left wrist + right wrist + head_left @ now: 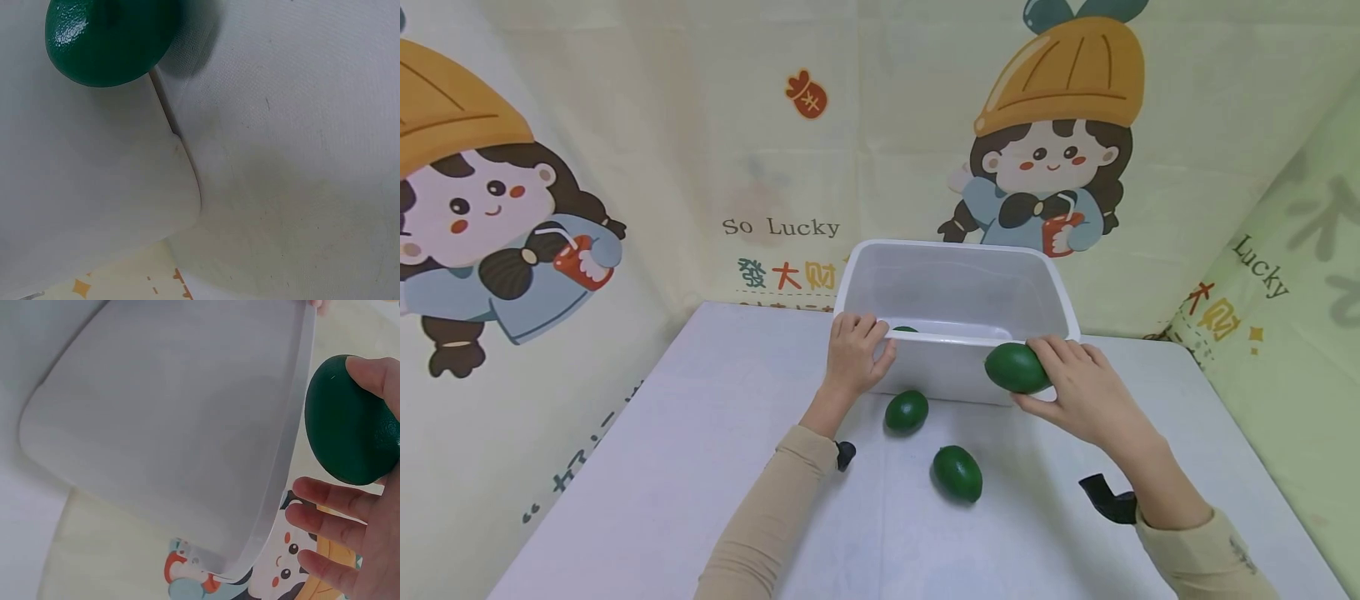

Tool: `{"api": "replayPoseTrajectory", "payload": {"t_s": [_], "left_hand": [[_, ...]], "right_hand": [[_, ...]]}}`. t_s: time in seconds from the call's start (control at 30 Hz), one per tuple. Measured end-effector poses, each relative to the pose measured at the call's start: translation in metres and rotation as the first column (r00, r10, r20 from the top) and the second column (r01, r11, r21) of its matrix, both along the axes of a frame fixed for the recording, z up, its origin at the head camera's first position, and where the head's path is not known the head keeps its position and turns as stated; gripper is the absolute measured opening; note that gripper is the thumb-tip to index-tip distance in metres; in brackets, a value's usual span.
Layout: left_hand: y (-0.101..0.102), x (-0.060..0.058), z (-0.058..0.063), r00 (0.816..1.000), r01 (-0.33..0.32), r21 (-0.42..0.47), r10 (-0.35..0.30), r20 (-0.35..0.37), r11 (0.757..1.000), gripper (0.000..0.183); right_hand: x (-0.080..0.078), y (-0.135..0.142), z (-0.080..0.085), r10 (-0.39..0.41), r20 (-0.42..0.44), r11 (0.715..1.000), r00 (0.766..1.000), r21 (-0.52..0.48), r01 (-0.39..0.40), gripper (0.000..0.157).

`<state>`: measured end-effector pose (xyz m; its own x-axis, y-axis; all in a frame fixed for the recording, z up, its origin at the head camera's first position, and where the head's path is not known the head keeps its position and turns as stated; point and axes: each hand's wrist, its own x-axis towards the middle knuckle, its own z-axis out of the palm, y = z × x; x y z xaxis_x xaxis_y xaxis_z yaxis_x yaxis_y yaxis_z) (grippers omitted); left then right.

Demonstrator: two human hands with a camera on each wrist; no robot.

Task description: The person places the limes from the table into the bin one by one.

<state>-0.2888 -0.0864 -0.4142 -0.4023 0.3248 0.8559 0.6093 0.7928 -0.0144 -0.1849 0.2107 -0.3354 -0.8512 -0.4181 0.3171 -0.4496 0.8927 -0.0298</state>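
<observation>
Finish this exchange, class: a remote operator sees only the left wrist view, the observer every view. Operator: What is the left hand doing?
Observer: The left hand grips the front rim of the white rectangular plastic box.
Operator: And the right hand?
Observer: It holds a smooth green oval fruit near that rim's right end.
Operator: Anything inside the box?
Observer: Yes, a green sliver shows behind the front rim, probably another fruit.

head view: from near side, faces far and down, wide over table (1037,492) and bin (940,365). wrist views: close, turned sideways, both facing the bin's near wall, shared with head view.
</observation>
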Motion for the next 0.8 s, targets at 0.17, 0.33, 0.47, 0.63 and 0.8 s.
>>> {"api": "replayPoseTrajectory", "payload": {"t_s": [0.17, 0.33, 0.47, 0.63, 0.8], "left_hand": [[0.0, 0.0, 0.001, 1.0, 0.002, -0.003, -0.002, 0.005, 1.0, 0.032], [-0.001, -0.001, 0.001, 1.0, -0.001, -0.004, 0.001, 0.003, 1.0, 0.031], [-0.001, -0.001, 0.0, 1.0, -0.001, -0.006, 0.001, 0.003, 1.0, 0.031], [-0.001, -0.002, 0.001, 1.0, 0.0, -0.002, 0.0, -0.004, 1.0, 0.031], [-0.001, -0.002, 0.002, 1.0, -0.001, -0.006, 0.001, -0.013, 1.0, 0.032]], "right_hand": [[-0.005, 0.001, 0.004, -0.009, -0.004, 1.0, 1.0, -0.005, 0.009, 0.065], [-0.011, 0.002, 0.008, -0.008, -0.023, 1.0, 1.0, 0.003, 0.008, 0.064], [-0.019, 0.005, 0.013, -0.029, -0.025, 1.0, 0.999, 0.006, 0.029, 0.065], [-0.029, 0.009, 0.02, -0.059, 0.019, 0.998, 0.998, 0.005, 0.059, 0.067], [-0.037, 0.013, 0.023, -0.09, 0.082, 0.996, 0.993, 0.002, 0.09, 0.069]]}}
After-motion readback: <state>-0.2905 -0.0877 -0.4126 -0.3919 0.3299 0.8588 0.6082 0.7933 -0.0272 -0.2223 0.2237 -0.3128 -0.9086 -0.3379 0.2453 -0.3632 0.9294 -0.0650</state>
